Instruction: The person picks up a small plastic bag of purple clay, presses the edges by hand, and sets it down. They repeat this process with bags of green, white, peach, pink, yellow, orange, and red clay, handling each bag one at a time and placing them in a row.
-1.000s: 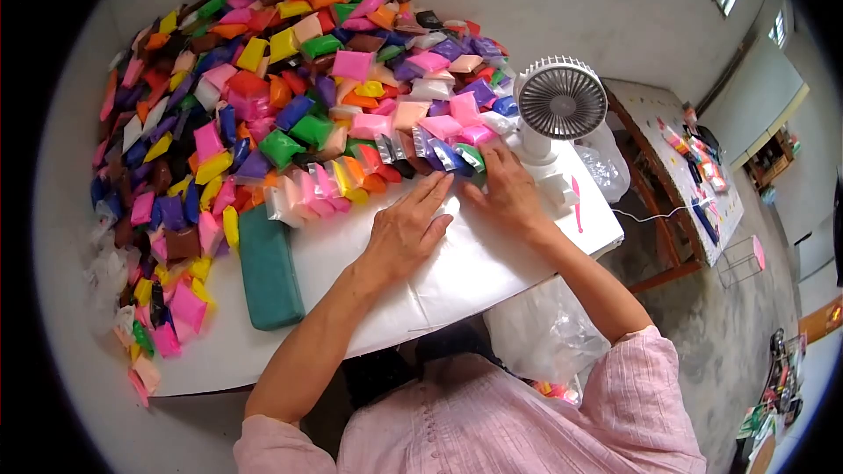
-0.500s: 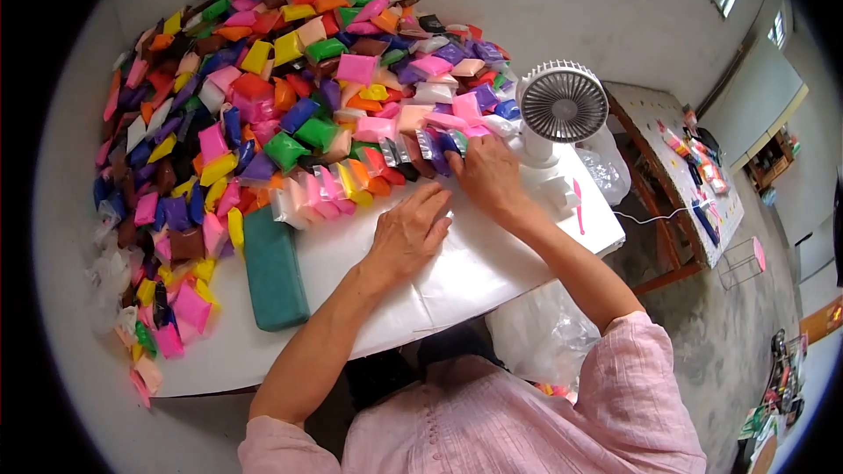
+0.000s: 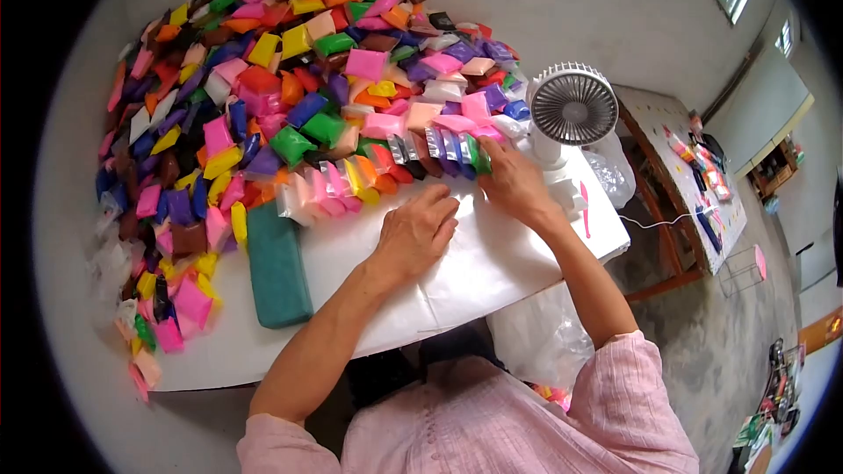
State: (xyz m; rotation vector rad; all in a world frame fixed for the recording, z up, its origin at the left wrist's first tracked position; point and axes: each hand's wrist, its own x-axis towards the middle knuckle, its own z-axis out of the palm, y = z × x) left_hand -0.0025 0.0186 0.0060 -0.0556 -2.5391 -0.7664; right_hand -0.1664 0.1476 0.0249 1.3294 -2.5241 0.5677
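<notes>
A row of small clear-wrapped packets (image 3: 369,177) runs across the white tabletop, from whitish and pink ones through yellow, orange, red, black, brown and purple to green at the right. At that right end my right hand (image 3: 516,180) has its fingers closed on a green packet (image 3: 480,158), partly covering it. My left hand (image 3: 414,230) rests on the white surface just below the row, fingers loosely bent and thumb apart, with nothing visible in it. A teal block-shaped case (image 3: 278,268) lies left of my left forearm.
A large heap of colourful packets (image 3: 307,110) fills the back and left of the table. To the right stand a white fan (image 3: 575,110), a pink strip-like tool (image 3: 586,211) and a cable (image 3: 654,224). Beyond is a side table (image 3: 654,123) with several items; a plastic bag (image 3: 540,325) hangs below.
My right hand has shifted slightly right, and more of the green packet at the row's end shows. The left hand stays nearly in place. The whole view has shifted a little.
</notes>
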